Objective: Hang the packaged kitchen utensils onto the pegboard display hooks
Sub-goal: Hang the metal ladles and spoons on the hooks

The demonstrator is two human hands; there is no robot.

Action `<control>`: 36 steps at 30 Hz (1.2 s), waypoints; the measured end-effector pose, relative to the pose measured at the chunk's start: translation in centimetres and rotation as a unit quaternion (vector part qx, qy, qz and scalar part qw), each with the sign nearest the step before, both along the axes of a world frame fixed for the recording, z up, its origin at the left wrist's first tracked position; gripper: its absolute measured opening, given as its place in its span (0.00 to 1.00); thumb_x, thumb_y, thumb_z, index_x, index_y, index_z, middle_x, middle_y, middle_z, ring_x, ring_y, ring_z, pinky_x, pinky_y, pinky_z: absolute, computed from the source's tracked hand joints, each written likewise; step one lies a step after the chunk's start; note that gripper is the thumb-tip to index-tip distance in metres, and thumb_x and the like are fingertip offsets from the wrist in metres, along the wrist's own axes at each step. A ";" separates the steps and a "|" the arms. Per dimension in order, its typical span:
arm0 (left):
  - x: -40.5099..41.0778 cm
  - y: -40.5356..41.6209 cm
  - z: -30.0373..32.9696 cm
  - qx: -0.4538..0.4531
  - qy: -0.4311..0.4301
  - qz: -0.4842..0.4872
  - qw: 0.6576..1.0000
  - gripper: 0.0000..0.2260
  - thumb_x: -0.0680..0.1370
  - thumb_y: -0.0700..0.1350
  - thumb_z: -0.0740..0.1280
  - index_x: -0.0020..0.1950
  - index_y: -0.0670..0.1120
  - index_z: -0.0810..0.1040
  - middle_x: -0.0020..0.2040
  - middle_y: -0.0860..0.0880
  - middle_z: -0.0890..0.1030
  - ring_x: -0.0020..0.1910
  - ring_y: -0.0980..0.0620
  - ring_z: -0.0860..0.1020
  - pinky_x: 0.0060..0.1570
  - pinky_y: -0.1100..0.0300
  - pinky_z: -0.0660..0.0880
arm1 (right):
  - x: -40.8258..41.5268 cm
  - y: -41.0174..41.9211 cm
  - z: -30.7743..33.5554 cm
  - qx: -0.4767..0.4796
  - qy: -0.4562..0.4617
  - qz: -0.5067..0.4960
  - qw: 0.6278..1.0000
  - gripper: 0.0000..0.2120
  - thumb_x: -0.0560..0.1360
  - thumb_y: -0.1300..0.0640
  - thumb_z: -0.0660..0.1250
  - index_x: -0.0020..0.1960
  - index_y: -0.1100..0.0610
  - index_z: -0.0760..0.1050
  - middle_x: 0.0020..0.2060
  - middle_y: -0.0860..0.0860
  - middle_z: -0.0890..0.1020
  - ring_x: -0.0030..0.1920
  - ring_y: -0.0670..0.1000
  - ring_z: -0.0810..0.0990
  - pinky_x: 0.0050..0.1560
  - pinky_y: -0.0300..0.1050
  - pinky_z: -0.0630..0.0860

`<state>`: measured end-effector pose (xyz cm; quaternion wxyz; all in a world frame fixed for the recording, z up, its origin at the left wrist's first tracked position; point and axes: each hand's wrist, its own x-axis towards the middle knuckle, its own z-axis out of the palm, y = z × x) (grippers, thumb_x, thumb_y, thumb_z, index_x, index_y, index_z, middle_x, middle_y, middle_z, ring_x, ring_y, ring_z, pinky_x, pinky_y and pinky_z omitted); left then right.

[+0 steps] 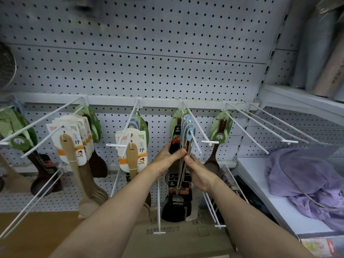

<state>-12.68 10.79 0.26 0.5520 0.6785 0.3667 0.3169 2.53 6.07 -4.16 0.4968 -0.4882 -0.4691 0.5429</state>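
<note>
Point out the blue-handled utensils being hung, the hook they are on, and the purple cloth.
blue-handled utensils (188,127): head view, on a blue hanging loop.
hook (195,144): head view, on the bare white rod near its tip.
purple cloth (305,172): head view, middle of the crumpled fabric.

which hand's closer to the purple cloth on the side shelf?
Right. The right hand grips the bundled utensils on the side facing the purple cloth; the left hand grips them from the far side.
</note>
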 end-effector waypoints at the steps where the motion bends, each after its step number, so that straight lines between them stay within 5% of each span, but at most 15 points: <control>1: 0.0 0.0 0.1 -0.001 0.000 -0.002 1.000 0.63 0.43 0.84 0.65 0.71 0.51 0.68 0.64 0.52 0.75 0.62 0.57 0.70 0.59 0.62 0.65 | 0.1 -0.2 0.0 0.000 0.004 -0.002 1.000 0.47 0.58 0.29 0.78 0.70 0.48 0.69 0.69 0.47 0.77 0.73 0.48 0.70 0.77 0.54 0.60; 4: 0.2 -0.1 0.2 -0.005 -0.008 -0.005 1.000 0.62 0.43 0.83 0.66 0.70 0.51 0.67 0.65 0.51 0.74 0.63 0.56 0.69 0.61 0.61 0.64 | 0.5 -0.5 0.0 0.000 0.012 -0.008 1.000 0.49 0.58 0.30 0.79 0.71 0.51 0.69 0.67 0.50 0.78 0.71 0.50 0.73 0.75 0.54 0.65; 9: 0.3 -0.1 -0.7 -0.039 -0.026 0.006 0.999 0.67 0.44 0.83 0.68 0.75 0.47 0.63 0.68 0.49 0.73 0.68 0.51 0.70 0.67 0.55 0.65 | -0.1 -1.1 -0.3 0.015 0.008 -0.034 0.999 0.50 0.57 0.29 0.78 0.71 0.51 0.70 0.67 0.51 0.79 0.70 0.49 0.73 0.62 0.42 0.72; 15: 0.4 -0.3 -1.7 -0.056 -0.071 -0.014 0.996 0.62 0.48 0.80 0.72 0.76 0.51 0.62 0.72 0.48 0.73 0.72 0.49 0.70 0.74 0.47 0.65 | -1.0 -1.8 -0.7 0.021 -0.003 -0.030 0.999 0.46 0.63 0.26 0.73 0.76 0.45 0.66 0.70 0.48 0.76 0.73 0.49 0.70 0.77 0.58 0.62; 24: 0.1 -0.8 -1.3 -0.042 -0.090 -0.031 0.995 0.48 0.49 0.77 0.74 0.65 0.61 0.69 0.62 0.59 0.77 0.69 0.53 0.73 0.71 0.54 0.67 | -1.7 -2.6 -0.9 0.033 -0.016 -0.039 0.999 0.43 0.67 0.25 0.68 0.76 0.43 0.66 0.71 0.49 0.76 0.73 0.50 0.72 0.75 0.62 0.63; 31: 0.4 -1.9 -1.5 -0.022 -0.077 -0.034 0.996 0.60 0.51 0.77 0.74 0.78 0.54 0.61 0.72 0.52 0.73 0.73 0.52 0.68 0.75 0.49 0.61 | -1.6 -3.1 -1.4 0.021 -0.011 -0.059 0.998 0.36 0.69 0.25 0.66 0.74 0.36 0.66 0.73 0.48 0.73 0.74 0.51 0.68 0.75 0.64 0.63; 36: 0.3 -2.2 -1.6 -0.036 -0.094 -0.004 0.995 0.59 0.52 0.75 0.76 0.77 0.52 0.63 0.71 0.49 0.75 0.71 0.50 0.71 0.74 0.45 0.64 | -2.3 -3.7 -1.3 0.031 -0.013 -0.069 0.997 0.33 0.71 0.25 0.64 0.72 0.35 0.69 0.70 0.47 0.76 0.73 0.50 0.71 0.75 0.63 0.63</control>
